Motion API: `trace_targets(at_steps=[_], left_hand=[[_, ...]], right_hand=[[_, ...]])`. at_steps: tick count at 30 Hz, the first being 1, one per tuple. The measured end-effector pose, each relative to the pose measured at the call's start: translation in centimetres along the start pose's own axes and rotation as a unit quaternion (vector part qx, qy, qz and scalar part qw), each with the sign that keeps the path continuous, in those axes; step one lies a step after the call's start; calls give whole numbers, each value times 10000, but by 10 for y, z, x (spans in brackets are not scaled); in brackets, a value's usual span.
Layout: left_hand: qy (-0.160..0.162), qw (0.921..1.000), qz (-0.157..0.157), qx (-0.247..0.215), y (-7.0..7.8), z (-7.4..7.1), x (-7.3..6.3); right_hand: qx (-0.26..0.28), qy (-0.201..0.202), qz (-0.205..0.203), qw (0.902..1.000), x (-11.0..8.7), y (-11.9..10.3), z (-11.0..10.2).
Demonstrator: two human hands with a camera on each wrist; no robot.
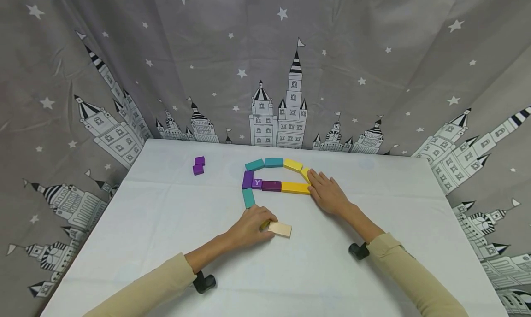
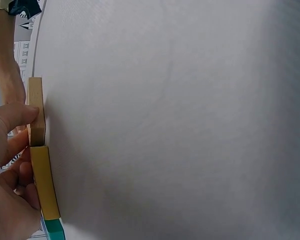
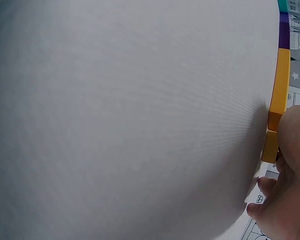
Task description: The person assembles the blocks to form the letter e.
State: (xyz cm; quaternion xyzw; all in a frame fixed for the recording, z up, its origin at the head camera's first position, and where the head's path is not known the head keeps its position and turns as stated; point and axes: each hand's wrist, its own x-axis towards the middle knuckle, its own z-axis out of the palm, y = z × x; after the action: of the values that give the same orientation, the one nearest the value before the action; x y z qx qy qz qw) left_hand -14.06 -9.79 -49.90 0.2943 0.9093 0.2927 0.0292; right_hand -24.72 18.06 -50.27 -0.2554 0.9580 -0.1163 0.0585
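My left hand pinches a plain wooden block between thumb and fingers, low over the white table. In the left wrist view the wooden block meets the end of a yellow block, and a teal block follows it. From the head, that yellow block is mostly hidden under the left hand. My right hand lies with fingers extended against a short yellow block, by the right end of a long yellow block. Its thumb side touches the yellow blocks.
Teal blocks and a yellow block curve along the top of the outline. Purple blocks and a dark plum block continue the middle row. Two small purple blocks lie apart at left. A grey castle-print curtain hangs behind the table.
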Motion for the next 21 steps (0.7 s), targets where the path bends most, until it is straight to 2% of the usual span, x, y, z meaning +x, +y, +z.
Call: trace_targets(at_steps=[3, 5, 8, 11, 14, 18, 21], left_hand=[[-35, 9998, -89, -183, 0, -2, 0], [-41, 9986, -238, -465, 0, -6, 0], [137, 9945, -513, -899, -4, -13, 0], [580, 9899, -674, -1105, -14, -23, 0], [1087, 9841, -810, -1145, -30, -34, 0], [1660, 9734, -1108, -1124, -59, -53, -2], [2092, 9607, -1422, -1145, -84, -69, -3]], right_hand=[[-7, -11, 18, 10000, 0, 0, 1], [-19, -42, 43, 10000, 1, 1, 2], [-41, -77, 49, 9999, 2, 2, 4], [-55, -80, 41, 9999, 2, 3, 4], [-52, -76, 37, 10000, 1, 2, 3], [-43, -69, 32, 10000, 1, 1, 2], [-54, -39, 16, 10000, 1, 1, 2]])
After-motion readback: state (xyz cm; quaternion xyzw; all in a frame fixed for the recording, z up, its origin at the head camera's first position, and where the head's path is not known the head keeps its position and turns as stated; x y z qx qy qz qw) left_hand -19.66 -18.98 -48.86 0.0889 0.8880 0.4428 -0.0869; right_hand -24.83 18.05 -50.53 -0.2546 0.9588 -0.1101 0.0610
